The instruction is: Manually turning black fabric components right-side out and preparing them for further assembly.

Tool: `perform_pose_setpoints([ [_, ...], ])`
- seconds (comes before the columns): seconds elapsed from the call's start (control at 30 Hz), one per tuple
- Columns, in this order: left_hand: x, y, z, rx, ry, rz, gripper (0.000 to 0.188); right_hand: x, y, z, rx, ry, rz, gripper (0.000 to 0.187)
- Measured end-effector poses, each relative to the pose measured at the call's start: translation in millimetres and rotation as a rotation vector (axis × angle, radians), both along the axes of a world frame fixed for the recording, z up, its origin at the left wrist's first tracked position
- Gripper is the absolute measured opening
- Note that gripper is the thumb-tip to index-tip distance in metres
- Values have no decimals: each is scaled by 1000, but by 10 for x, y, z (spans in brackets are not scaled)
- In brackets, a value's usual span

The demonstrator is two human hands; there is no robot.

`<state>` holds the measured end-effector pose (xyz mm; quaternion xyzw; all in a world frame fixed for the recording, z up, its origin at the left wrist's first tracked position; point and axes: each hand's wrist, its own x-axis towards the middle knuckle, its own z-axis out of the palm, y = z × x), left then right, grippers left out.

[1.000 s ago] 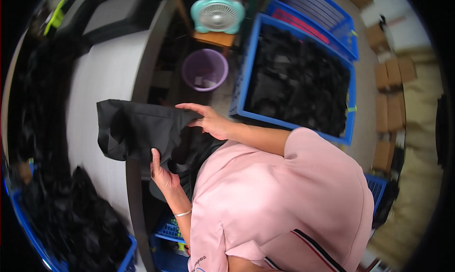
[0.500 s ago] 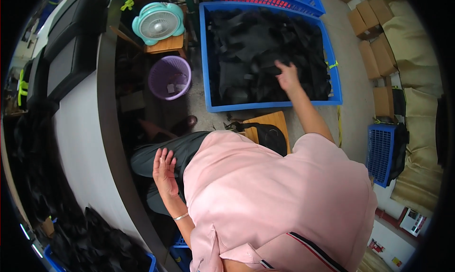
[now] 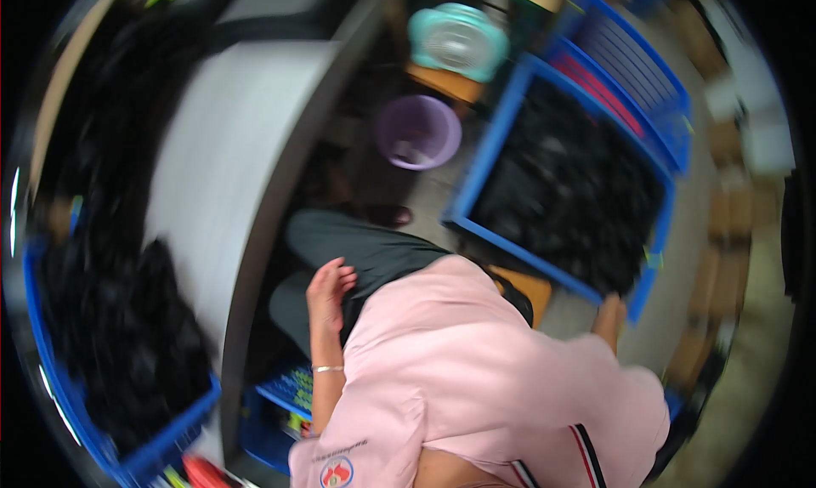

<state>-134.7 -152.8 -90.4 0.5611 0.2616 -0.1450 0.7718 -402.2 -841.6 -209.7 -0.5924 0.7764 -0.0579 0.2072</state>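
Note:
My left hand (image 3: 330, 294), with a thin bracelet (image 3: 327, 369) at its wrist, hovers over my dark trousers (image 3: 365, 243). Its fingers are loosely bent and apart, and nothing shows in them. My right hand (image 3: 609, 311) is at the near right corner of a blue crate (image 3: 535, 257). Blur and the crate's edge make its fingers hard to see, so what it holds, if anything, is unclear. Black fabric-like pieces (image 3: 565, 182) fill this crate in a heap.
On the left runs a pale worktable (image 3: 229, 139) with black pieces along its far side. Another blue crate (image 3: 174, 424) of black pieces stands lower left. Ahead are a purple basket (image 3: 455, 135) and a turquoise fan (image 3: 459, 44) on a wooden stool (image 3: 446, 82). Cardboard boxes (image 3: 718, 275) line the right.
The view has swung left, so the worktable and lower-left crate show more. My right hand has moved from above the heap to the crate's near corner. My left fingers are more bent.

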Motion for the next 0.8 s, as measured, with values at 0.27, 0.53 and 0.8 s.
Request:
perform_pose_setpoints([
  [0.27,39,209,298,190,-316,310,20,2898,1181,-132,-332,-423,897,56],
  [0.53,294,1674,1255,1610,-627,1011,23,4299,4152,672,525,-1039,1395,39],
  [0.8,480,2712,1582,1835,-498,948,24,3968,5893,1708,690,-1052,1980,19],
])
